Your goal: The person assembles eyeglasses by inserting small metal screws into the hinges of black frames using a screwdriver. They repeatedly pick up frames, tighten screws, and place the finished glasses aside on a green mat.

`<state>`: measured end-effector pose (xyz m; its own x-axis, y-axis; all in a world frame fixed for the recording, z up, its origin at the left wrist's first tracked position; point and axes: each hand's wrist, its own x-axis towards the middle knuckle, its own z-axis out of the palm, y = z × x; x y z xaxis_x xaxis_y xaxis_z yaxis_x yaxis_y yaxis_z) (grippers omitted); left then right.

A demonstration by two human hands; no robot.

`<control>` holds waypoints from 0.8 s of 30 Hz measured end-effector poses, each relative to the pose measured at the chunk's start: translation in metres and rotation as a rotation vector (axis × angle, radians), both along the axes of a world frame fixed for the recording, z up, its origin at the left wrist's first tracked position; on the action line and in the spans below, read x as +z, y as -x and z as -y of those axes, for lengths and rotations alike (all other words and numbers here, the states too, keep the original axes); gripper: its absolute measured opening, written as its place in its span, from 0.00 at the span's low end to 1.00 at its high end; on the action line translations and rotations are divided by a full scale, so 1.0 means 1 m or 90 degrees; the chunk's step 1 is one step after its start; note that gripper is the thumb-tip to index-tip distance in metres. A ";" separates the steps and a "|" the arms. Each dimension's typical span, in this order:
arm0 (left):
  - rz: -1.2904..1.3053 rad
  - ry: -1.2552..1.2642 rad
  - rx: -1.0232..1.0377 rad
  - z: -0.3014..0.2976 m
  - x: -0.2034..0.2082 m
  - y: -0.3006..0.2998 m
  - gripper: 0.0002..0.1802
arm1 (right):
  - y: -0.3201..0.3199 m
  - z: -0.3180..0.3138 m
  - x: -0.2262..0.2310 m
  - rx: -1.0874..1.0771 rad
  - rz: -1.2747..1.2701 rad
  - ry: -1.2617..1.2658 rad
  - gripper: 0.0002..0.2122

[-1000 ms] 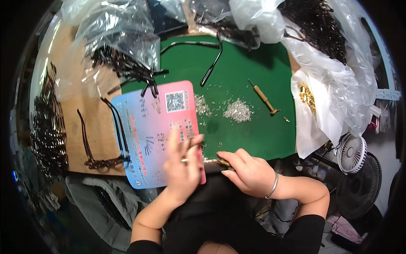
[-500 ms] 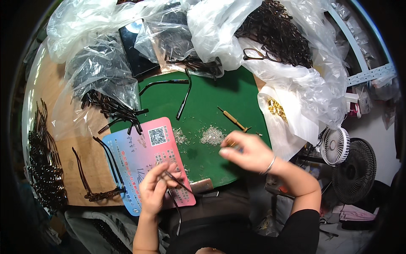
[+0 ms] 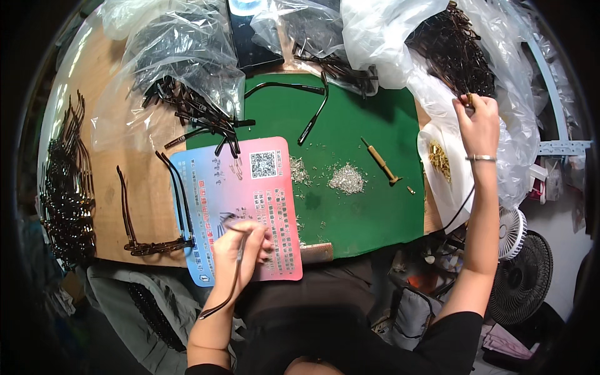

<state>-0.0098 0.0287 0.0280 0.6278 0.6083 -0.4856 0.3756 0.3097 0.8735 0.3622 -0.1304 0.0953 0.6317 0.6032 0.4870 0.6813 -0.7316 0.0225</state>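
Observation:
My left hand [image 3: 242, 253] is closed over the pink-and-blue printed mat [image 3: 284, 219]. It pinches a dark eyeglass temple [image 3: 238, 275], whose curved tip hangs down past my wrist. At the upper right, my right hand [image 3: 480, 130] is closed around a small brass-coloured tool, mostly hidden by the fingers. That hand is at the edge of a heap of dark eyeglass frames [image 3: 453, 53] in a clear plastic bag. A brass screwdriver [image 3: 379, 162] lies on the green mat [image 3: 350, 231], beside a pile of tiny silver metal pieces [image 3: 347, 179].
Two loose temples [image 3: 306, 122] lie at the mat's far side. Bagged temples [image 3: 200, 109] sit left of them. A tortoiseshell frame [image 3: 159, 248] and a heap of frames [image 3: 62, 194] lie on the left. Small gold parts [image 3: 439, 161] rest on white paper; fans [image 3: 522, 275] stand at right.
My right hand has moved from over the green mat up and right to the bagged frames. My left hand stays over the printed mat, its temple turned downward. The whole view has shifted.

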 end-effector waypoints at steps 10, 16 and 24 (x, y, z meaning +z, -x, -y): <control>0.000 -0.501 -0.089 -0.002 -0.020 0.003 0.04 | 0.214 0.010 -0.051 0.446 -0.962 0.128 0.11; -0.011 -0.222 0.068 0.022 -0.003 0.004 0.05 | 0.230 -0.005 -0.059 0.333 -1.014 0.209 0.13; 0.015 -0.297 0.051 0.032 -0.027 -0.003 0.04 | 0.212 -0.015 -0.048 0.419 -0.850 0.179 0.10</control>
